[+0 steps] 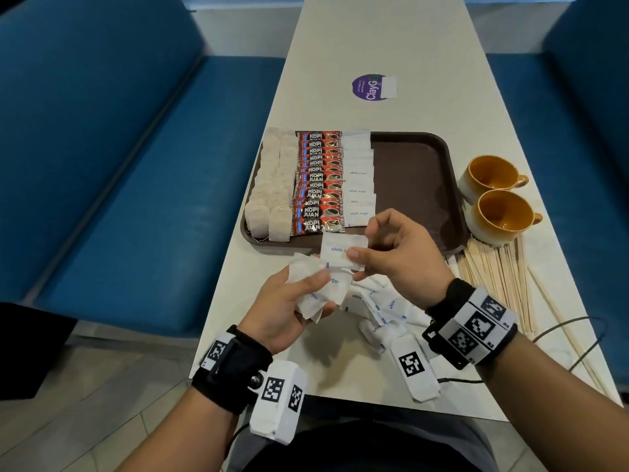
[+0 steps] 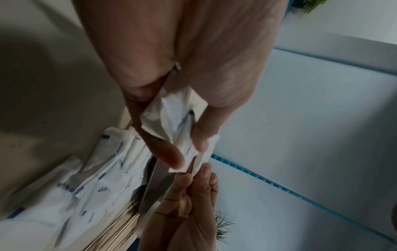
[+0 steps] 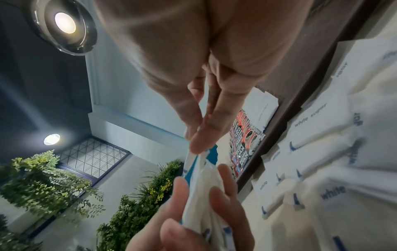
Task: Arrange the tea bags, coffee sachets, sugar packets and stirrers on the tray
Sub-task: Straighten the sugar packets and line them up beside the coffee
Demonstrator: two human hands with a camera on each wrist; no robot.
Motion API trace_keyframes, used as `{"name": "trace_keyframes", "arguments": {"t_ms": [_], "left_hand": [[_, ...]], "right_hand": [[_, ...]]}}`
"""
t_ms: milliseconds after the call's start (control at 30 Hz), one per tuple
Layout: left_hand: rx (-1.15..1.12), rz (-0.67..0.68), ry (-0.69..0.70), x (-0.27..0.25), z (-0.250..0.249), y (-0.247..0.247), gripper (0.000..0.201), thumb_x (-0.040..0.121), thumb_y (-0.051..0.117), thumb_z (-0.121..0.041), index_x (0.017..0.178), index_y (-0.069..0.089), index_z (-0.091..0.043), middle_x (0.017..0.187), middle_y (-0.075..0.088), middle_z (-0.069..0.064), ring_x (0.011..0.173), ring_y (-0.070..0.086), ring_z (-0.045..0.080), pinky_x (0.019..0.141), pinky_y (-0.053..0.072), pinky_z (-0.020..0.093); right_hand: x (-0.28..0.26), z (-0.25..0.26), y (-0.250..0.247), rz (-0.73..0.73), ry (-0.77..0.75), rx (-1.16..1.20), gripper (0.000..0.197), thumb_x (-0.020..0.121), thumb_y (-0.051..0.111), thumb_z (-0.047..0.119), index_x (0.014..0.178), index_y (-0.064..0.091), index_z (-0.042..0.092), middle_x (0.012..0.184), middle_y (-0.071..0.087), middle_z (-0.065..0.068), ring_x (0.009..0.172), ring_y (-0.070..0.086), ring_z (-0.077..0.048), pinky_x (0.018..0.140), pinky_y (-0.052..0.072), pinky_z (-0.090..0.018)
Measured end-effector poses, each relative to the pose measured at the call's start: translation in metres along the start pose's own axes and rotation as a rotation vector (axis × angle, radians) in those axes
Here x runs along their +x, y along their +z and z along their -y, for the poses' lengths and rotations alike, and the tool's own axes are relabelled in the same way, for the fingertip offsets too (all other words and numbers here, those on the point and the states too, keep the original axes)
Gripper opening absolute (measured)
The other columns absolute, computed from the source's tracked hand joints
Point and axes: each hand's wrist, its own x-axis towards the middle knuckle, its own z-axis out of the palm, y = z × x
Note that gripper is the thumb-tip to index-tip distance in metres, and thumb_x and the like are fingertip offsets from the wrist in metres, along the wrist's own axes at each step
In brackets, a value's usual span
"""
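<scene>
1. We hold a fanned bunch of sugar packets [image 1: 318,291] in our left hand [image 1: 289,311], fingers curled under and thumb pressed on top, just in front of the tray's near edge.
2. Our right hand [image 1: 398,253] pinches one single packet [image 1: 340,250] between thumb and forefinger, its other fingers loosely bent and holding nothing; that packet overlaps the top of the bunch.
3. On the tray [image 1: 415,172] the tea bags [image 1: 269,185] fill two columns on the left, the coffee sachets [image 1: 318,182] one column beside them, and a sugar column [image 1: 359,178] runs next, its nearest packet close to the tray's front rim.
4. We judge the step in hand to be peeling one packet off and laying it at the near end of that column. To do it well, we should keep the left thumb firm so only one sheet slides free.
5. We should carry it flat, printed side up, and set it overlapping the last packet so the shingled row stays even.
6. Little room looks left at the column's front, so a second column to the right, on the bare brown part, may be needed.
7. More loose packets [image 1: 384,308] lie on the table [image 1: 391,46] under our right wrist, and the stirrers [image 1: 497,284] are piled off the tray at its right corner, near two cups [image 1: 493,195]; those are not yet placed.
</scene>
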Motion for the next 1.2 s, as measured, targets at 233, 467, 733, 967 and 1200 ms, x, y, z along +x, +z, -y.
{"name": "trace_keyframes", "arguments": {"t_ms": [233, 467, 733, 967, 1200], "left_hand": [[0.044, -0.038, 0.063, 0.008, -0.001, -0.007, 0.047, 0.081, 0.072, -0.006, 0.125, 0.062, 0.007, 0.120, 0.071, 0.024, 0.082, 0.070, 0.027, 0.058, 0.056, 0.032], [0.378, 0.058, 0.182, 0.019, -0.018, -0.013, 0.035, 0.085, 0.076, 0.000, 0.119, 0.067, -0.001, 0.113, 0.072, 0.024, 0.085, 0.070, 0.032, 0.062, 0.061, 0.040], [0.891, 0.247, 0.190, 0.047, -0.038, 0.008, 0.031, 0.084, 0.081, -0.002, 0.109, 0.071, -0.016, 0.150, 0.047, -0.023, 0.104, 0.071, 0.019, 0.062, 0.064, 0.042], [1.094, 0.267, 0.093, 0.067, -0.040, 0.022, 0.031, 0.086, 0.079, -0.006, 0.114, 0.070, -0.015, 0.160, 0.031, -0.026, 0.103, 0.070, 0.013, 0.063, 0.065, 0.042], [1.082, 0.235, 0.047, 0.073, -0.038, 0.021, 0.042, 0.086, 0.080, -0.009, 0.125, 0.066, -0.015, 0.159, 0.032, -0.028, 0.088, 0.076, 0.024, 0.065, 0.065, 0.049]], "right_hand": [[0.001, 0.001, -0.013, -0.062, 0.034, -0.060, 0.022, 0.079, 0.084, -0.001, 0.099, 0.077, -0.001, 0.095, 0.068, -0.036, 0.071, 0.073, -0.030, 0.066, 0.062, -0.029], [0.036, 0.000, -0.039, -0.123, 0.085, -0.133, 0.026, 0.083, 0.077, -0.009, 0.106, 0.078, 0.006, 0.099, 0.073, -0.022, 0.088, 0.077, -0.033, 0.073, 0.064, -0.031], [0.085, -0.015, -0.044, -0.139, 0.108, -0.250, 0.024, 0.078, 0.080, -0.012, 0.089, 0.077, 0.008, 0.085, 0.067, -0.017, 0.076, 0.071, -0.028, 0.066, 0.064, -0.030], [0.103, -0.026, -0.041, -0.117, 0.112, -0.578, 0.022, 0.077, 0.088, 0.003, 0.086, 0.079, 0.020, 0.077, 0.068, -0.002, 0.061, 0.066, -0.014, 0.071, 0.064, -0.033], [0.104, -0.023, -0.042, -0.174, 0.070, -0.695, 0.023, 0.077, 0.088, 0.014, 0.091, 0.072, 0.023, 0.083, 0.068, 0.004, 0.069, 0.067, -0.013, 0.061, 0.055, -0.019]]}}
